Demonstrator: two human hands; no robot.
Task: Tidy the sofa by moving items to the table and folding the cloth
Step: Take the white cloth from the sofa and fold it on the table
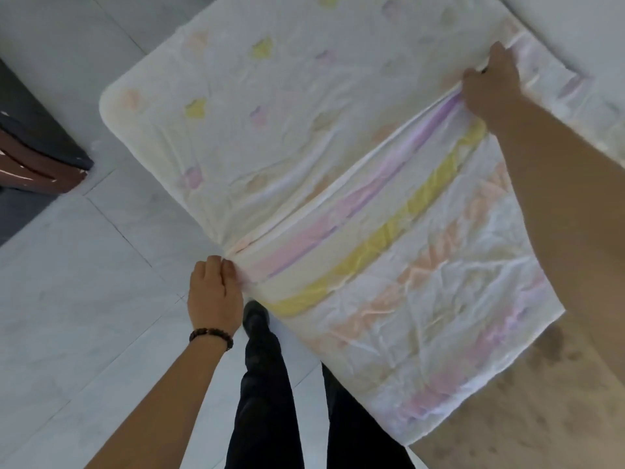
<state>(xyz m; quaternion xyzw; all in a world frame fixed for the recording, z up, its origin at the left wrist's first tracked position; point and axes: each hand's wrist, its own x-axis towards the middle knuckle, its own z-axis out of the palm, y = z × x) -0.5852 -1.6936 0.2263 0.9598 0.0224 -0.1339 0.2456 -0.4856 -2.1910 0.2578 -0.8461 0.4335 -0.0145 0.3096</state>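
Note:
A large white cloth (277, 106) with pastel pink, yellow and purple prints lies spread over the sofa seat. One part is folded over, showing pink, purple and yellow stripes along a diagonal fold line. My left hand (213, 292) pinches the near end of that fold at the seat's front edge. My right hand (490, 81) grips the far end of the fold near the backrest. The cloth is pulled taut between the two hands.
The tan sofa seat (548, 407) shows at the lower right, and a pale backrest cushion (575, 25) at the upper right. Grey floor tiles (84, 282) spread to the left. A dark and brown piece of furniture (37, 154) sits at the left edge. My dark-trousered legs (263, 384) stand against the sofa front.

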